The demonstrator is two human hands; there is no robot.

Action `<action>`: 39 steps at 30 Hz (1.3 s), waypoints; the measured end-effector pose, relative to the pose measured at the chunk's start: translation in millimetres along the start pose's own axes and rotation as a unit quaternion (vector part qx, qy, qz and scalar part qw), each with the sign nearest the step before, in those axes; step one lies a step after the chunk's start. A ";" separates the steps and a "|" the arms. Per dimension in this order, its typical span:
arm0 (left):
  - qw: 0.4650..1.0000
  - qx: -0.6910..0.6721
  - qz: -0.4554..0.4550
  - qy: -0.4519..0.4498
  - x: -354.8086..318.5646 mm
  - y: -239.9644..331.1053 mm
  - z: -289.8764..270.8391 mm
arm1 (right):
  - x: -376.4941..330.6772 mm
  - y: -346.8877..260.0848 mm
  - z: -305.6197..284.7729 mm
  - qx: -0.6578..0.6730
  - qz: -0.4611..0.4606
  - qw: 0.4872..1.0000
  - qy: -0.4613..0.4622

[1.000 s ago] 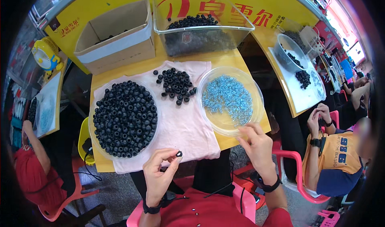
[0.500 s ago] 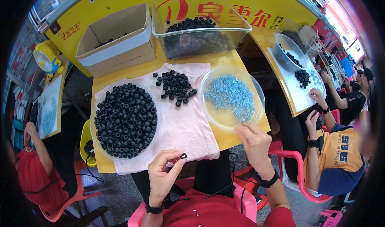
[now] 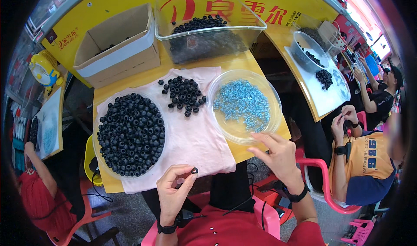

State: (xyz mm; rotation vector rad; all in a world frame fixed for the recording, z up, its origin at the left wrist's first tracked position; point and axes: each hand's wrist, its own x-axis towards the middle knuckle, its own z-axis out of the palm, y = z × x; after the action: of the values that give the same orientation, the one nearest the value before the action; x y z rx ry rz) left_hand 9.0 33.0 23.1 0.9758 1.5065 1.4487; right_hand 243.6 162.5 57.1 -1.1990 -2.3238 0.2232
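My left hand [image 3: 176,189] is closed in a pinch on one black bead [image 3: 194,171] with a round opening, just past the front edge of the pink cloth [image 3: 204,146]. My right hand [image 3: 278,157] is open, thumb and index finger apart, its index fingertip at the near rim of a clear round dish [image 3: 280,111]. Small light-blue clear pieces [image 3: 241,102] lie in that dish. To the left, a round dish heaped with black beads [image 3: 132,135] rests on the cloth. A loose cluster of black beads [image 3: 183,94] lies between the two dishes.
Behind the cloth stand a cardboard box [image 3: 117,57] and a clear plastic bin [image 3: 208,46] of black beads. A yellow panel [image 3: 108,11] rises behind the table. At right, a seated person [image 3: 360,159] handles something small; another [image 3: 43,189] sits at left.
My right hand has opened, its thumb spreading away from the index finger at the dish rim. The left hand keeps its pinch on the bead. The whole view has shifted slightly.
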 end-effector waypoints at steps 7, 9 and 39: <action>1.000 -0.007 0.004 -0.007 1.9 -3.6 1.9 | 28.1 15.7 -12.3 -0.071 0.053 0.995 -0.047; 0.999 -0.035 -0.018 -0.006 0.9 -2.8 1.9 | 37.4 15.7 -15.4 -0.140 0.060 0.986 -0.061; 0.999 -0.040 -0.035 -0.011 4.8 -5.6 -2.0 | 62.8 -0.8 12.2 0.062 0.003 0.993 -0.101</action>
State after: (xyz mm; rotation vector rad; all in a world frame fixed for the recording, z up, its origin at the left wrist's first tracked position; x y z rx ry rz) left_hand 5.5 36.5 17.3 0.8797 1.4412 1.4329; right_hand 206.8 213.2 69.9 -1.1677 -2.4383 0.5052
